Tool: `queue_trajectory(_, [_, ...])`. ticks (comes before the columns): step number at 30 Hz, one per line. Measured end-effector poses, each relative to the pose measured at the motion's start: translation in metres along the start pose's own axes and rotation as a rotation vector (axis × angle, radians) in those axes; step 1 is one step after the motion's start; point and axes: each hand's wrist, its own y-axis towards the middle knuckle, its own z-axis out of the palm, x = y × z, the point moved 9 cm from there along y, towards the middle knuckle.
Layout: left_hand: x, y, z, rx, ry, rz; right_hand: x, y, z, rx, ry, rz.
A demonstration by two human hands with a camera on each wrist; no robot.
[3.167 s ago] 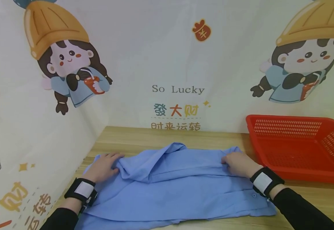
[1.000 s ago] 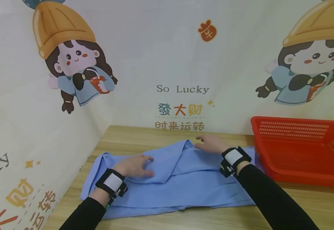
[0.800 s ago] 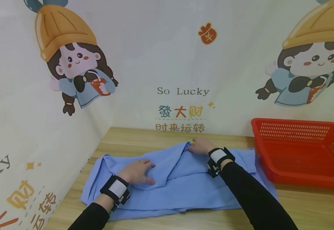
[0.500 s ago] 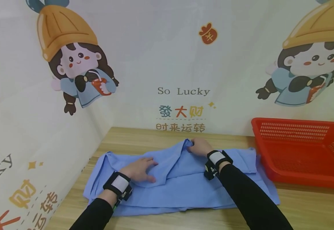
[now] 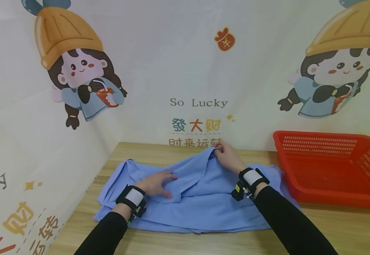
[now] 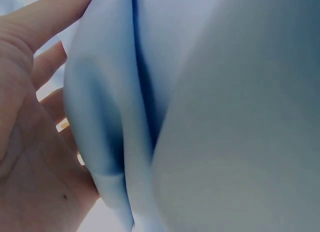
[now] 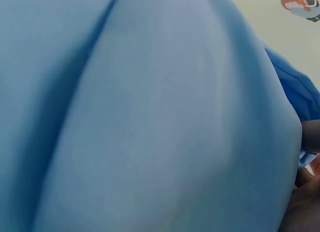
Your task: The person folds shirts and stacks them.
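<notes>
A light blue shirt [image 5: 210, 214] lies folded lengthwise across the table, and its cloth fills much of the left wrist view and the right wrist view. At its far edge, right of the middle, my right hand [image 5: 230, 158] pinches the cloth and holds it raised in a peak. My left hand [image 5: 154, 184] rests on the left half of the shirt with its fingers spread and thumb apart. The palm [image 6: 45, 162] lies alongside a soft fold in the left wrist view. Only a little of the right hand's fingers [image 7: 311, 137] shows past the cloth in the right wrist view.
A red plastic basket [image 5: 334, 200] with perforated sides stands at the back right, close to the shirt's right end. The wooden table [image 5: 159, 242] meets a printed wall covering [image 5: 146, 71] at the back and on the left.
My right hand has moved from the shirt's right end to its far middle edge, gripped the cloth and lifted it. My left hand has shifted right from the left end and now rests there.
</notes>
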Motion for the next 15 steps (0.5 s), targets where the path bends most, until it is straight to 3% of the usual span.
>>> queue_trajectory(5, [0.008, -0.001, -0.002, -0.028, -0.004, -0.043, 0.008, 0.001, -0.014, -0.031, -0.011, -0.058])
queue_trajectory(8, [0.013, -0.002, -0.002, -0.038, -0.001, -0.068, 0.009, 0.003, -0.018, 0.013, -0.081, -0.079])
queue_trajectory(15, [0.014, -0.003, -0.007, -0.045, -0.008, -0.11, 0.035, -0.002, -0.022, 0.14, -0.428, -0.247])
